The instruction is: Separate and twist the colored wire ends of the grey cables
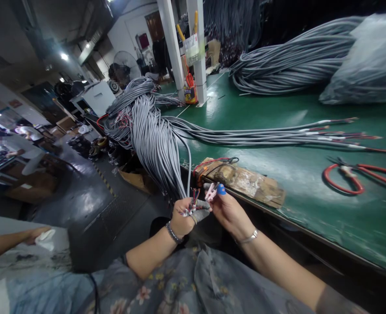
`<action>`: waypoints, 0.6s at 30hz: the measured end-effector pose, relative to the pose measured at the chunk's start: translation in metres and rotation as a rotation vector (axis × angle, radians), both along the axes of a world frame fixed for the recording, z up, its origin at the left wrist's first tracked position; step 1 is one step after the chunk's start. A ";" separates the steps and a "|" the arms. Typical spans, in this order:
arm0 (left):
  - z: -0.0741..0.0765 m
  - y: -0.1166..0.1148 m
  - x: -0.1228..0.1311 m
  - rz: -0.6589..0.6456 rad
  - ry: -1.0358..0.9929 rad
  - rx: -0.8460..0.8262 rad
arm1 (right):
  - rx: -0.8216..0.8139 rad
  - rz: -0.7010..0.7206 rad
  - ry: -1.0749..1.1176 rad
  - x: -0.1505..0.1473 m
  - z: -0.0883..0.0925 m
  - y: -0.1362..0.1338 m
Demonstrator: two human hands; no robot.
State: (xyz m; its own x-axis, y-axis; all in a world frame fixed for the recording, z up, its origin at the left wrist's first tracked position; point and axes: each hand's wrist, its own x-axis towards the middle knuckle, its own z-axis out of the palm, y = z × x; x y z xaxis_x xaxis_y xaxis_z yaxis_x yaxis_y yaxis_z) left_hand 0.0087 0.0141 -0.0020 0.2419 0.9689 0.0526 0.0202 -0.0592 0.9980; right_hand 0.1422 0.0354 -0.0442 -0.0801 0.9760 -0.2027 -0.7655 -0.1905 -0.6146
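Observation:
My left hand (184,218) is closed around the stripped end of a grey cable, and thin coloured wires (195,201) stick out past its fingers. Grey coverings show on some of those fingers. Close beside it, my right hand (230,211) pinches a small pale pink clip-like piece (210,192); its exact kind is not clear. A blue cover (221,189) sits on the right thumb. A large bundle of grey cables (153,148) hangs over the bench edge just beyond my left hand.
On the green bench (271,111) lie a worn wooden board (251,185) with wire leads, red-handled pliers (345,176), and several cables with stripped ends (261,137). A bagged cable coil (297,59) lies behind. A white post (197,56) stands on the bench. Another person's hand (35,234) holds white cloth at left.

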 end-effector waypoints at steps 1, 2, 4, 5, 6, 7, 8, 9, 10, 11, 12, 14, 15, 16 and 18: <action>0.000 0.000 0.000 0.000 0.013 0.012 | 0.002 -0.021 0.003 -0.001 0.000 0.000; 0.000 0.000 0.001 0.000 0.027 0.026 | 0.004 -0.032 0.005 -0.002 0.000 0.001; 0.001 0.000 0.000 0.003 0.047 0.048 | -0.003 -0.014 0.012 -0.003 0.002 0.000; 0.001 0.000 0.000 0.002 0.055 0.054 | -0.011 0.004 0.019 -0.003 0.002 -0.001; 0.002 -0.001 -0.001 0.000 0.064 0.055 | -0.020 0.021 0.029 -0.003 0.003 -0.002; 0.002 -0.001 -0.002 0.002 0.071 0.054 | -0.029 0.040 0.039 -0.002 0.003 -0.004; 0.003 -0.001 -0.003 0.005 0.080 0.051 | -0.035 0.057 0.044 -0.001 0.002 -0.005; 0.003 -0.002 -0.005 0.007 0.090 0.048 | -0.041 0.072 0.045 0.001 0.000 -0.007; 0.003 -0.002 -0.006 0.008 0.098 0.044 | -0.048 0.085 0.041 0.003 -0.003 -0.008; 0.003 -0.003 -0.008 0.007 0.104 0.039 | -0.057 0.094 0.032 0.005 -0.006 -0.010; 0.002 -0.003 -0.011 0.000 0.106 0.032 | -0.068 0.100 0.018 0.008 -0.010 -0.011; 0.000 -0.004 -0.015 -0.034 0.099 0.010 | -0.091 0.101 -0.011 0.013 -0.016 -0.015; -0.001 -0.003 -0.017 -0.056 0.088 -0.004 | -0.102 0.104 -0.026 0.015 -0.018 -0.017; -0.002 -0.003 -0.019 -0.083 0.077 -0.018 | -0.111 0.108 -0.041 0.016 -0.019 -0.019; -0.003 -0.002 -0.021 -0.130 0.061 -0.017 | -0.112 0.112 -0.081 0.018 -0.017 -0.025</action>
State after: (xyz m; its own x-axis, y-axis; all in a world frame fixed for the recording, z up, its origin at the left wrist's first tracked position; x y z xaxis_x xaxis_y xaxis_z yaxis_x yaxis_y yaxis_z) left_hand -0.0127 0.0123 -0.0055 0.3672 0.9300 0.0177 0.0740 -0.0481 0.9961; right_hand 0.1603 0.0102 -0.0611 -0.1661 0.9329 -0.3196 -0.6844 -0.3424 -0.6437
